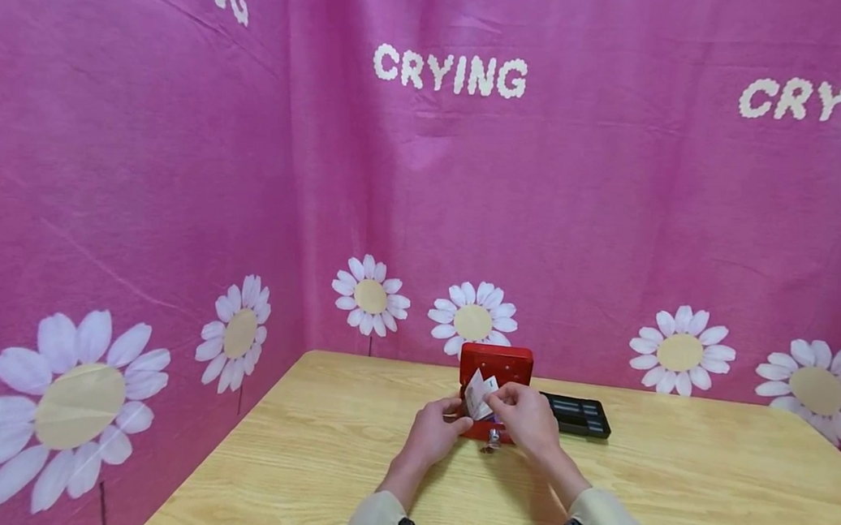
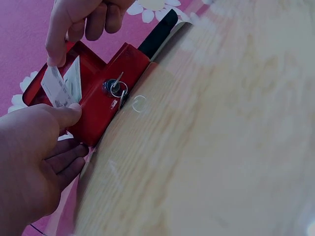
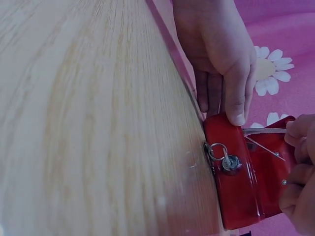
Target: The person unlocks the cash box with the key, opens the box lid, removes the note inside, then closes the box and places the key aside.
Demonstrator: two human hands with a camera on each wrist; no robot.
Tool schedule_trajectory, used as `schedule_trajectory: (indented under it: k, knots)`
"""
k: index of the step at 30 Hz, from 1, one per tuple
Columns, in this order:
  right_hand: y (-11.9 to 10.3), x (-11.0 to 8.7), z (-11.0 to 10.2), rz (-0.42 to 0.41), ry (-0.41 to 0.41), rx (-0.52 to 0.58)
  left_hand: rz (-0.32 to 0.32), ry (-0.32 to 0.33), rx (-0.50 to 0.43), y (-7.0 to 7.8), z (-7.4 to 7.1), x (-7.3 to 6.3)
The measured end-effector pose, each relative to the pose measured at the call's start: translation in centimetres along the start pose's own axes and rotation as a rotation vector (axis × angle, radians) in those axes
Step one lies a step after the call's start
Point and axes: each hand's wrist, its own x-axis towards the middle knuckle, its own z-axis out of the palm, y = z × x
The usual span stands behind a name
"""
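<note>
Wooden table [image 1: 296,465], white paper [image 2: 56,88] pinched in right hand [image 1: 529,421], red box [image 2: 98,113] touching loosely extended left hand [image 1: 434,433]

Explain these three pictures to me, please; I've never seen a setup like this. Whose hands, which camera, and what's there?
There is no robot here, just a person using two bare hands. The wide picture looks forward and down from a head camera; the other two come from cameras worn on the left and right wrists.

On the wooden table stands an open red box, keys at its front lock. A black tray lies to its right.

The right hand pinches white paper at the box. The left hand rests its thumb on the box's edge. Behind hangs pink cloth with daisies.
</note>
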Motion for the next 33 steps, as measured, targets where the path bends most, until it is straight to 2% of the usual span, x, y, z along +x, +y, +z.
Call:
schedule_trajectory:
  k: [10,17,33]
  knots:
    - [-0.1,-0.7,-1.4,0.004,0.009,0.027,0.004,0.001,-0.004,-0.3,0.3,0.0]
    - [-0.4,-0.8,-2.5,-0.023,0.040,0.036,0.010,0.014,-0.013,-0.2,0.1,0.2]
    - [0.6,-1.7,-4.5,0.042,0.109,0.059,-0.033,0.010,0.005,0.2,0.0,0.0]
